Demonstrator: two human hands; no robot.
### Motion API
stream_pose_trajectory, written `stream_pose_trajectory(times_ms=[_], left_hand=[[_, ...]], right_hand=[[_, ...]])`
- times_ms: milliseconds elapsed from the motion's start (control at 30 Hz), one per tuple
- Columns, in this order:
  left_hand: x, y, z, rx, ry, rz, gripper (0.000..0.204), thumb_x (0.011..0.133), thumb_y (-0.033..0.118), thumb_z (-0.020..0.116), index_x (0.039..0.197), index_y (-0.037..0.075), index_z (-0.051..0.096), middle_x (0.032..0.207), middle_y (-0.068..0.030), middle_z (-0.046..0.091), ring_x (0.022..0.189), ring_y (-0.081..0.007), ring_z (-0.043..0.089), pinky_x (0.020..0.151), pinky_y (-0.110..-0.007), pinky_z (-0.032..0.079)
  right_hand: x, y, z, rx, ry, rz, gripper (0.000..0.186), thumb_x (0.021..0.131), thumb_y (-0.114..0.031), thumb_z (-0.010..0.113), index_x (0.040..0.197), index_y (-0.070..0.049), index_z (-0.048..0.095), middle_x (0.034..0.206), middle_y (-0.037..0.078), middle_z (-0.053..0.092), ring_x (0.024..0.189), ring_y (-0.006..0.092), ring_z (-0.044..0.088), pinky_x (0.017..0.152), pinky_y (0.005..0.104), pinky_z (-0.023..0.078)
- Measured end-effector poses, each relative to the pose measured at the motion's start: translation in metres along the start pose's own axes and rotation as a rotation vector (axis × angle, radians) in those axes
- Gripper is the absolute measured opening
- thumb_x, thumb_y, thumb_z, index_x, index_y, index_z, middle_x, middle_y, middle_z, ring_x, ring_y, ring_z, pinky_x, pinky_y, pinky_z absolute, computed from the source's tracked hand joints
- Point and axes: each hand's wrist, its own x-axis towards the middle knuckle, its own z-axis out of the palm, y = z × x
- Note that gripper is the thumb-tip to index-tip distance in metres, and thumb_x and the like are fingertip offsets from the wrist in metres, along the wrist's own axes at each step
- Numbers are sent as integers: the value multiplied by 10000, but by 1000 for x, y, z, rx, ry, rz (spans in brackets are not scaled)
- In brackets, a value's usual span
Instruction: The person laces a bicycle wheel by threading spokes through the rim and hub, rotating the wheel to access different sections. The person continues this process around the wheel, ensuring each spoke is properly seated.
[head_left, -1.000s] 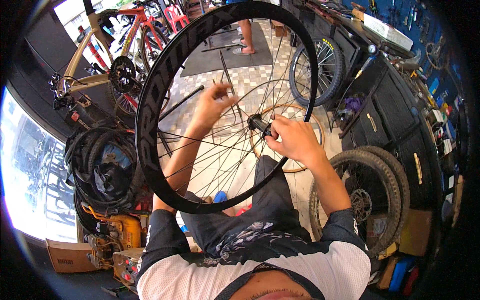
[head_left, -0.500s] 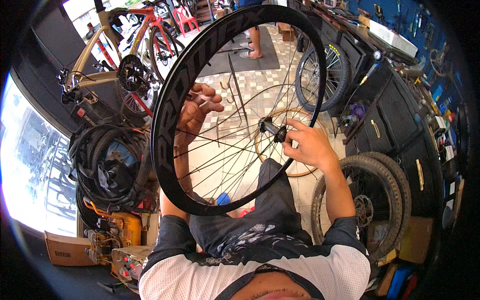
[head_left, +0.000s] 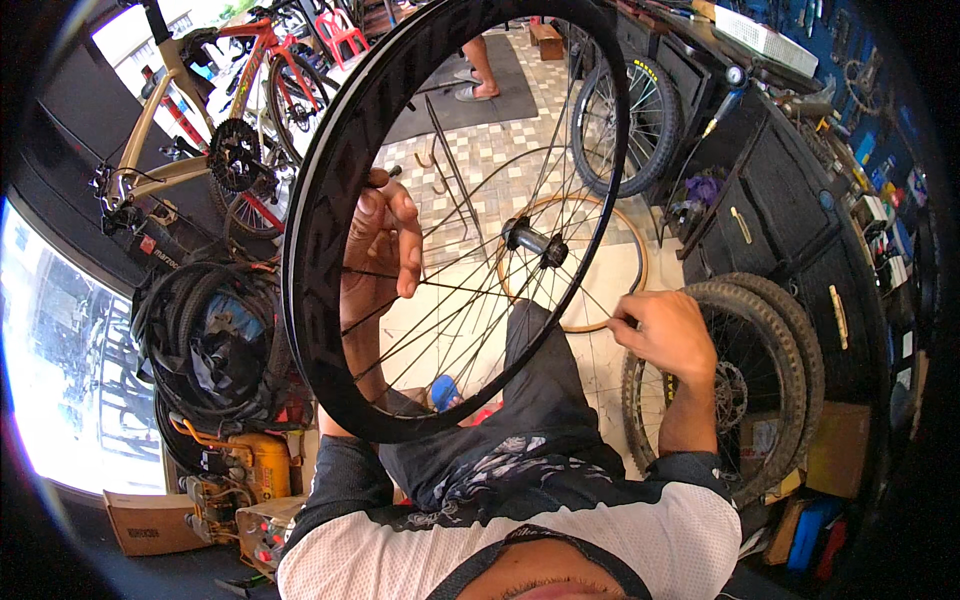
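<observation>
A black deep-rimmed bicycle wheel (head_left: 322, 250) is held up tilted before me, with thin black spokes and no tyre on the rim. My left hand (head_left: 385, 240) reaches behind the rim's left side, fingers curled among the spokes, supporting the wheel. A small dark piece shows by its fingertips, too small to name. The black hub (head_left: 534, 243) sits in the wheel's middle, one end facing right. Off the wheel, right of the rim, my right hand (head_left: 665, 335) is closed with thumb and fingers pressed together; whatever is between them is hidden.
Left stand bicycles (head_left: 265, 80), a heap of black tyres (head_left: 165, 345) and a yellow machine (head_left: 262, 465). A tan-rimmed hoop (head_left: 640, 255) lies on the floor. Knobby-tyred wheels (head_left: 800, 350) lean at right by black drawers (head_left: 765, 230). Another person's legs (head_left: 480, 68) show far ahead.
My right hand has left the hub end and moved right and down, clear of the rim. The wheel has shifted slightly left, and my left hand's fingers have turned downward.
</observation>
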Motion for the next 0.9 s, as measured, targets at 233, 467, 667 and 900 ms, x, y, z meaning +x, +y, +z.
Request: stream_pose_trajectory(times_ms=[233, 467, 667, 900], left_hand=[[9, -1, 4, 164, -74, 119, 348, 1093, 327, 612, 1295, 46, 585, 1180, -112, 607, 821, -190, 665, 517, -279, 586], [13, -4, 5, 176, -78, 169, 414, 1074, 363, 641, 1257, -8, 627, 1189, -99, 617, 1006, -227, 695, 849, -421, 621], [18, -16, 5, 160, -110, 163, 389, 1049, 351, 684, 1240, 15, 641, 1170, -88, 618, 1015, -254, 691, 885, -426, 613], [16, -18, 4, 64, -145, 122, 358, 1056, 348, 674, 1227, 37, 628, 1138, -72, 595, 1044, -256, 667, 917, -439, 587]], right_hand=[[-25, 7, -41, 174, 216, -173, 137, 891, -143, 781, 1004, -66, 776, 919, 117, 757, 807, 330, 747, 703, 393, 585], [31, -60, -20, 373, 547, -416, 230, 887, 10, 797, 1113, -23, 772, 929, 140, 762, 776, 241, 749, 662, 327, 566], [53, -79, -5, 303, 591, -474, 272, 869, -11, 816, 1134, -51, 765, 911, 120, 756, 718, 236, 737, 624, 321, 551], [60, -80, 1, 236, 604, -464, 251, 906, -149, 792, 1154, -145, 753, 893, 60, 727, 715, 281, 735, 586, 383, 571]])
